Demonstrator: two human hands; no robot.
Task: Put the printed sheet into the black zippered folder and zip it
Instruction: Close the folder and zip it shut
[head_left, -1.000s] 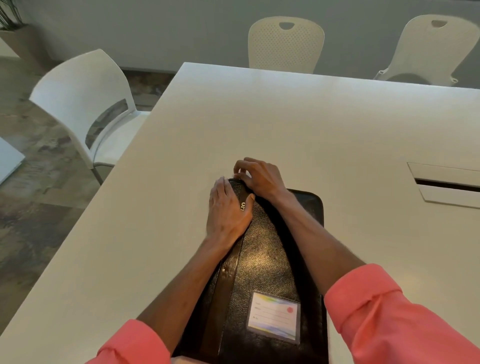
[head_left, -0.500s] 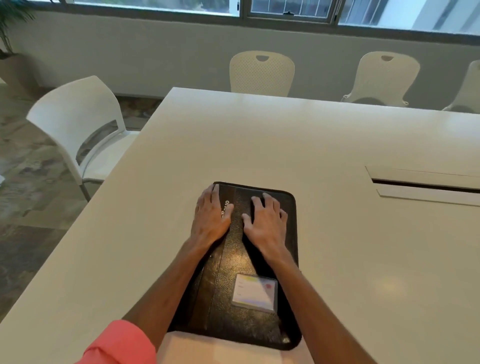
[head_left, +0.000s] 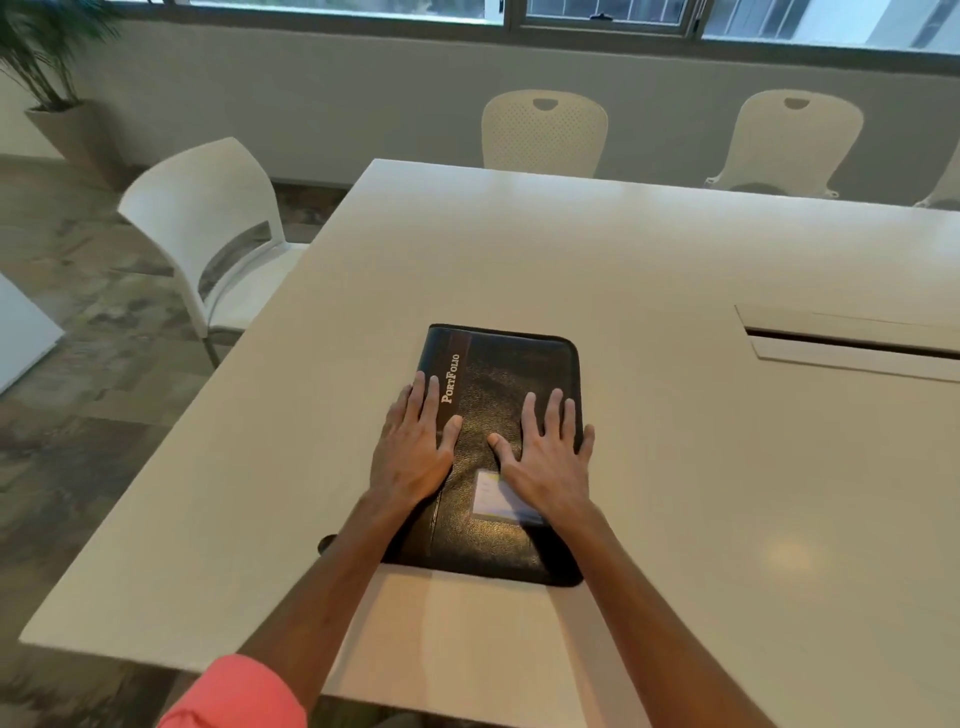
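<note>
Both hands slid nearer, left hand (head_left: 415, 451), right hand (head_left: 549, 457) flat on closed folder (head_left: 498, 374)

From my feed I see a broad white worktop (head_left: 649, 270) with a slotted cable hatch (head_left: 852, 343) set into its right side. A white chair (head_left: 208, 228) stands at its left edge, two perforated cream chairs (head_left: 544, 132) (head_left: 800, 137) along the far edge below the windows (head_left: 602, 13). A potted plant (head_left: 49, 78) fills the far-left corner.
</note>
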